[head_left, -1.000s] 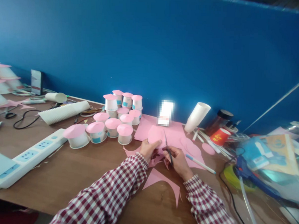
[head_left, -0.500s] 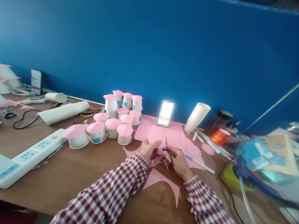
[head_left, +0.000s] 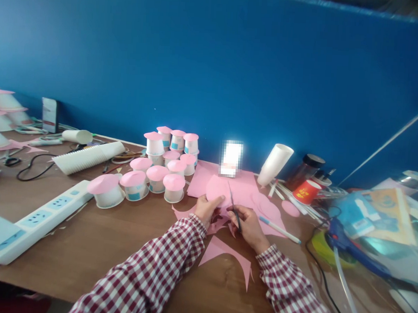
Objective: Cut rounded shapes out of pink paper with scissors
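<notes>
My left hand (head_left: 209, 209) pinches a round piece of pink paper (head_left: 217, 188) between thumb and fingers. In my right hand (head_left: 248, 226) is a pair of scissors (head_left: 232, 197), its blades pointing away from me at the right edge of that paper. The fingers wrap round the handles and hide part of them. Beneath and behind lie pink sheets (head_left: 244, 179), with cut paper circles (head_left: 267, 205) to the right. A curved pink offcut (head_left: 225, 253) lies on the table just in front of my hands.
Paper cups with pink cone tops (head_left: 134, 183) stand to the left, several of them stacked. Farther left are a power strip (head_left: 40, 220) and stacked white cups (head_left: 90, 157). On the right are a marker (head_left: 280, 230), a red cup (head_left: 307, 192) and a blue glue gun (head_left: 356, 257) with its cable.
Almost nothing differs. The view has shifted very slightly, while both hands, the scissors and the paper keep nearly the same position.
</notes>
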`<action>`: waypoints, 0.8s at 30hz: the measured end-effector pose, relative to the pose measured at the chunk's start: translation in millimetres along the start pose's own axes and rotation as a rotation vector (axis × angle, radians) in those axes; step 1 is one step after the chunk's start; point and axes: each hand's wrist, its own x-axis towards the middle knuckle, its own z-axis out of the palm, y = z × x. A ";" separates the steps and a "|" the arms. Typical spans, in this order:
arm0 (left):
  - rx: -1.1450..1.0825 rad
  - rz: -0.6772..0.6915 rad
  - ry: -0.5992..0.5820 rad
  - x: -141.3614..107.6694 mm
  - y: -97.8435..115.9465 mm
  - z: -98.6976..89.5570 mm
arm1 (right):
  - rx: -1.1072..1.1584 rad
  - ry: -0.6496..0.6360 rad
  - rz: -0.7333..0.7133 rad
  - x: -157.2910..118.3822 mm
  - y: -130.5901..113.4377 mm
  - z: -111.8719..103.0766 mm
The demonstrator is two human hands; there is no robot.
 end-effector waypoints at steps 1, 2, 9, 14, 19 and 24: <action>-0.002 0.002 -0.001 -0.2 0.1 0.2 | 0.001 0.001 -0.001 0.0 0.0 0.0; -0.004 0.001 -0.003 -0.5 0.3 0.4 | 0.001 0.000 -0.003 -0.1 0.0 -0.1; 0.000 0.006 0.011 -1.5 1.2 1.7 | -0.011 0.004 -0.016 -0.3 -0.4 0.0; -0.017 0.016 0.015 2.4 -1.6 0.1 | -0.011 0.007 -0.007 -0.3 0.2 -0.2; -0.020 0.024 -0.010 3.2 -2.8 -1.0 | -0.019 0.004 -0.013 -0.5 0.5 -0.9; -0.001 0.002 0.011 2.8 -1.9 -0.2 | -0.010 0.011 0.006 -0.1 0.6 -0.4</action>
